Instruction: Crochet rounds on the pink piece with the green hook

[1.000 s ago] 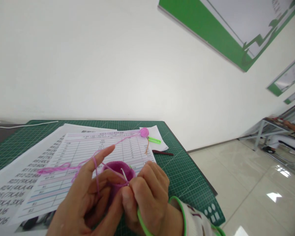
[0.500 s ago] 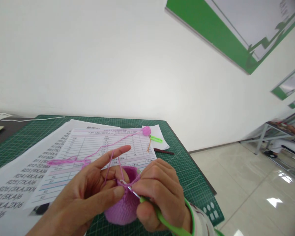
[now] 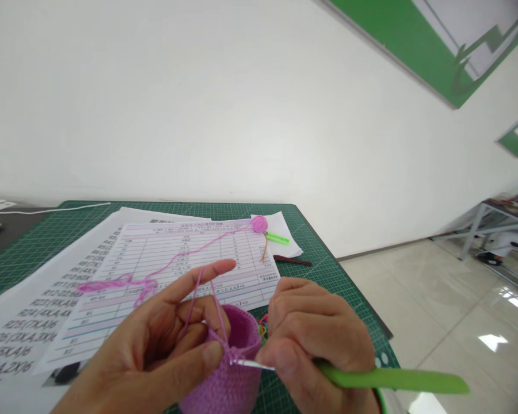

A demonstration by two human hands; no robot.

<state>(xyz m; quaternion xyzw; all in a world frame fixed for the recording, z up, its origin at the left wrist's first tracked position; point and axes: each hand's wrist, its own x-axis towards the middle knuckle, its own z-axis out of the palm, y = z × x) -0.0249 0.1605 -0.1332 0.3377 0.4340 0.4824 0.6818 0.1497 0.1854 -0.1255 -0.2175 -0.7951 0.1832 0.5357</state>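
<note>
My left hand (image 3: 155,339) pinches the rim of a pink-purple crocheted pouch-like piece (image 3: 224,385) between thumb and fingers. Pink yarn (image 3: 216,299) loops over its outstretched index finger and runs down to the rim. In my right hand (image 3: 319,339) is a crochet hook (image 3: 397,379) with a thick green handle. The hook's silver tip touches the stitches at the rim, near my left thumb. The piece is open at the top, and its hollow inside shows. Its lower end is cut off by the frame.
Printed sheets (image 3: 168,253) lie on a green cutting mat (image 3: 293,230). On them are a small pink yarn ball (image 3: 259,223), a bright green clip-like item (image 3: 277,237) and loose pink yarn (image 3: 112,283). A dark brown strip (image 3: 292,260) lies beside them. Behind rises a white wall (image 3: 176,103).
My right hand has moved right and turned, so the green handle now points rightward rather than down. The hook lies nearly level at the rim, and more of the piece's opening shows.
</note>
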